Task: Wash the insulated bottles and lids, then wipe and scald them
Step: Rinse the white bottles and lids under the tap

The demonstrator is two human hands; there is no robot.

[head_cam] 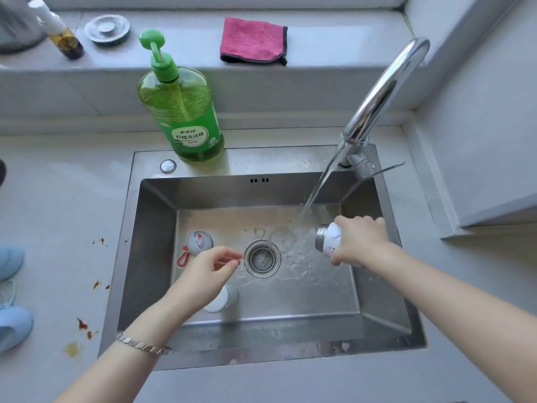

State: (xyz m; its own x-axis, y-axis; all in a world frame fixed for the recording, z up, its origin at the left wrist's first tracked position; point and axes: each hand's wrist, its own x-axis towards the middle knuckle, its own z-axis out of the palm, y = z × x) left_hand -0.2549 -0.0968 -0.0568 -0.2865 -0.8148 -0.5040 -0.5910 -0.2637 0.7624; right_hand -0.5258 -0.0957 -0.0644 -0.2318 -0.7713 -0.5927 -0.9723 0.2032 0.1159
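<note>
Reaching into the steel sink (pixel 386 321), both bare forearms come in from the bottom edge; bracelet (pixel 142 344) on the left wrist. Left hand (pixel 209 271) hovers above the basin floor, fingers loosely curled, thumb and forefinger tips nearly meeting. Maybe something thin is pinched there, cannot tell. Under it lies a white bottle (pixel 225 299) on its side, mostly hidden by the palm. Drain strainer (pixel 261 258) is just right of the left fingertips. Grey lid (pixel 199 242) with a red strap (pixel 182 259) sits on the basin floor, left of the drain, its lower edge covered by the hand. Right hand (pixel 360 239) is wrapped tight around a second white bottle (pixel 329 241), held sideways with its steel mouth pointing left; the body is hidden in the fist. Water stream (pixel 322 181) from the faucet (pixel 377 91) lands just beside that mouth. Green dish soap (pixel 183 112) stands on the back rim. On the sill: pink cloth (pixel 252 40), metal plug (pixel 107 29), small dark bottle (pixel 62 36), blurry. Blue slippers (pixel 11 327) are cut off at the left edge.
</note>
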